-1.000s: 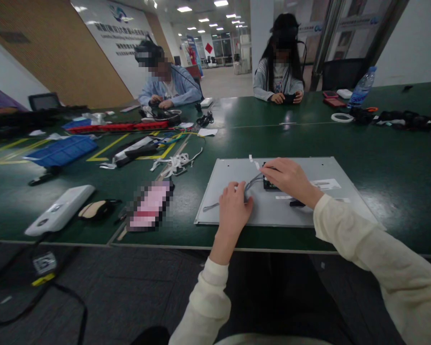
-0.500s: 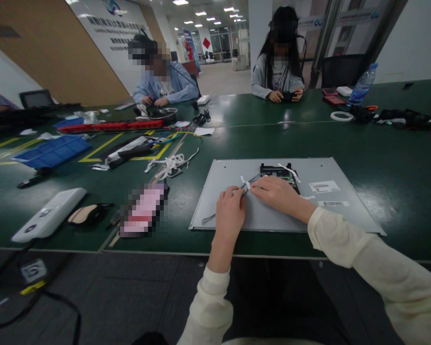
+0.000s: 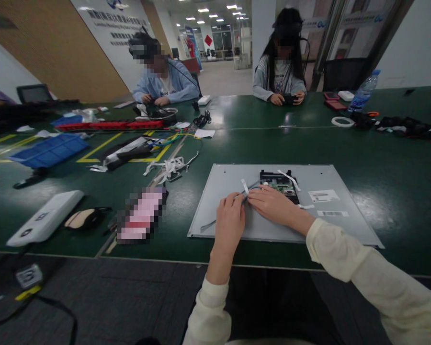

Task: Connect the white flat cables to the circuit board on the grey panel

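Note:
A flat silver-grey panel [image 3: 330, 184] lies on the table in front of me, with a green circuit board [image 3: 280, 183] in a black frame on it. A thin grey cable [image 3: 209, 225] runs from the board's side towards the panel's near left corner. Across the cable stands a short white tape strip [image 3: 244, 185]. My left hand [image 3: 231, 216] is closed, fingertips bent onto the cable just left of the strip. From the other side my right hand [image 3: 271, 205] has its fingers together at the strip's lower end. The exact contact under the fingertips is hidden.
On the left lie a phone [image 3: 142, 214], a computer mouse [image 3: 86, 218], a long white device [image 3: 45, 218] and tangled white strips [image 3: 172, 167]. A blue tray [image 3: 50, 151] is farther back. Two people sit across the table. A bottle [image 3: 364, 91] and tape roll [image 3: 342, 121] are far right.
My right hand's fingers have come down lower and flatter by the tape strip. The left hand keeps its place on the cable. The whole view has shifted slightly.

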Tool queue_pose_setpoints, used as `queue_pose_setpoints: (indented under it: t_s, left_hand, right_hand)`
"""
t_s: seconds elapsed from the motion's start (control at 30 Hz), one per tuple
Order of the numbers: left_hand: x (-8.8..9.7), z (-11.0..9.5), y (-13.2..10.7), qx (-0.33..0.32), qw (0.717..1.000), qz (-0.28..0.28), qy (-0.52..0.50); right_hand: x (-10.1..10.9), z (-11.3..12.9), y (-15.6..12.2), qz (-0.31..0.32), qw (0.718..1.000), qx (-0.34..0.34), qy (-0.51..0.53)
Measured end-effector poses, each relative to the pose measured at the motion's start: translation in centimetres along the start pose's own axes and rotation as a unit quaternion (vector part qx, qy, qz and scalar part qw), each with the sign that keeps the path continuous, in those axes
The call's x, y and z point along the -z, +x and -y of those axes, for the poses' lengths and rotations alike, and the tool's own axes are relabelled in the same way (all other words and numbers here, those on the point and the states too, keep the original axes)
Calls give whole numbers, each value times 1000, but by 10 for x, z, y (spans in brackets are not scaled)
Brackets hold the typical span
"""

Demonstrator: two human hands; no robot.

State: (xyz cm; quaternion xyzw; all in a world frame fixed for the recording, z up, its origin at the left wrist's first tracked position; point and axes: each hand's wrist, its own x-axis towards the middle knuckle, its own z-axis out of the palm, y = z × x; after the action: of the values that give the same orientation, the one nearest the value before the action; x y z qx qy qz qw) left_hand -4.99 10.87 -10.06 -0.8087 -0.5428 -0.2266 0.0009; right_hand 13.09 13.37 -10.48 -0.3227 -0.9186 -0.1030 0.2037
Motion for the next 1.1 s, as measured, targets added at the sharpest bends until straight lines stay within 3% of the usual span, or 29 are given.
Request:
queue_pose_setpoints:
  t_s: [0.23, 0.43, 0.77, 1.1]
  left_hand:
    - [0, 2, 10, -48, 998, 48, -16]
    - [2, 8, 30, -31, 990, 132, -31]
    - [17, 5, 51, -4, 984, 180, 13]
    - [13, 12, 63, 10, 981, 192, 16]
  right_hand:
    - [5, 3, 3, 22, 999, -9, 35]
    - [17, 13, 4, 21, 997, -30, 69]
    - [13, 25, 1, -11, 996, -70, 61]
    - [11, 29, -5, -57, 994, -63, 71]
